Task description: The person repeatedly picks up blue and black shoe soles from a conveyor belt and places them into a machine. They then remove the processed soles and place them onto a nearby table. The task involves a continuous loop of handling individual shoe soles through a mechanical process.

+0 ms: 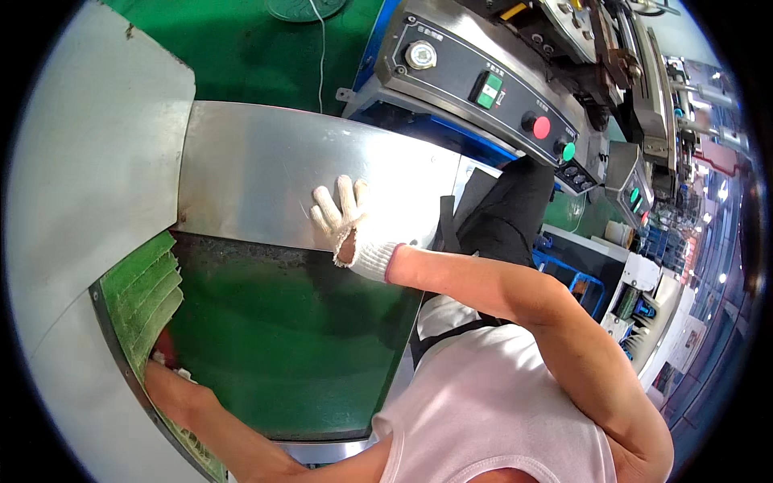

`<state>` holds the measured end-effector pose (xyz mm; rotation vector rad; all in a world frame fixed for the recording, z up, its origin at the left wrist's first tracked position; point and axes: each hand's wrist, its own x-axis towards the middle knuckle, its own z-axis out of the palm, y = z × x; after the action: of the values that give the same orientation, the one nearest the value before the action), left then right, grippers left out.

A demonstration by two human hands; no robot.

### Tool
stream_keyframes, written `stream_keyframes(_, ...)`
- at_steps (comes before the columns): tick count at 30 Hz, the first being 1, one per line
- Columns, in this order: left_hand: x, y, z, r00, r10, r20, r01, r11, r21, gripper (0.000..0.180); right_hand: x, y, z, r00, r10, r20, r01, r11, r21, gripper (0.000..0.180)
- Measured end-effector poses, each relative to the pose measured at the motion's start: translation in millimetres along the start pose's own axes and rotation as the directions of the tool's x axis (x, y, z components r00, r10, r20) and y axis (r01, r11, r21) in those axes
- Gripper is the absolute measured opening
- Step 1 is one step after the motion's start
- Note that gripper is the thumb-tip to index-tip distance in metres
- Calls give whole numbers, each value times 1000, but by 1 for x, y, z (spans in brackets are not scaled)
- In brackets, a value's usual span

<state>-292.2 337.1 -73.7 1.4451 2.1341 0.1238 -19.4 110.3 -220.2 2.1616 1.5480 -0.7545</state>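
Observation:
My right hand (348, 219), in a worn white knit glove with a hole near the thumb, lies on a silver metal ledge (241, 169). Its fingers are stretched out and hold nothing. To the left, my other arm (189, 398) reaches under green hanging strips (149, 282) at a pale machine opening. The strips hide most of my left hand, fingers included; only a bit of white edge shows by the wrist. Something red (167, 346) is partly visible beside it, too small to name. Between my arms spreads a smooth green conveyor belt (274, 346).
A control panel (483, 88) with a key switch, a green rocker switch, a red button and a green button stands beyond the ledge. Pale machine housing (97, 145) rises at the left. A white cable (322, 56) crosses the green floor. More machinery (644, 64) stands at the right.

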Motion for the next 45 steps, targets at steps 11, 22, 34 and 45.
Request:
stream_keyframes(11,111,-72,36,965,237,-111,-218,963,161,45,-8,3,-15,998,14,-60,-15,1000,-4,61)
stream_keyframes(22,170,-125,52,935,299,-192,-186,871,454,36,-16,4,-4,986,-46,-162,39,998,-50,63)
stream_keyframes(34,-136,-86,125,542,838,66,-840,540,52,30,-37,104,28,991,-96,-90,81,985,-153,71)
stream_keyframes(45,-165,-20,154,118,938,327,-993,102,66,10,-169,87,9,930,-150,-336,358,576,735,85)
